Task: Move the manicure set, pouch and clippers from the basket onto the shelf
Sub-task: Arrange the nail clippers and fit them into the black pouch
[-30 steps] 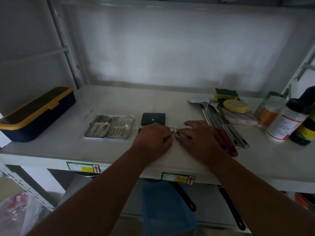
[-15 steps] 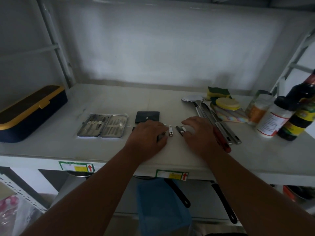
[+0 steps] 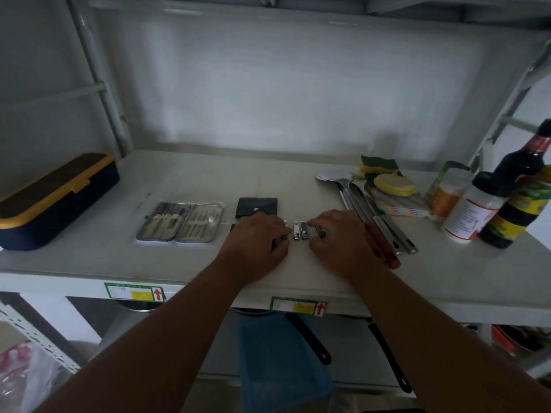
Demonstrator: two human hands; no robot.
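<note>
**Clippers lined up on the shelf, both hands down**

Going left to right on the white shelf point(image 3: 89, 257): navy lunch box with yellow lid point(image 3: 53, 201), then the manicure set point(image 3: 180, 222) lying open and flat, then the dark snap pouch point(image 3: 257, 206) just beside it. Left hand point(image 3: 256, 242) rests palm-down, fingers curled over a clipper; can't tell if it's actually gripped. Two nail clippers point(image 3: 300, 230) sit side by side between the hands. Right hand point(image 3: 340, 239) has its fingers bent onto another clipper point(image 3: 320, 232), grip unclear. Beyond that: spatulas point(image 3: 375, 216), sponges, bottles.

Shiny metal clippers point(image 3: 300, 230), matt shelf point(image 3: 89, 257)
</note>
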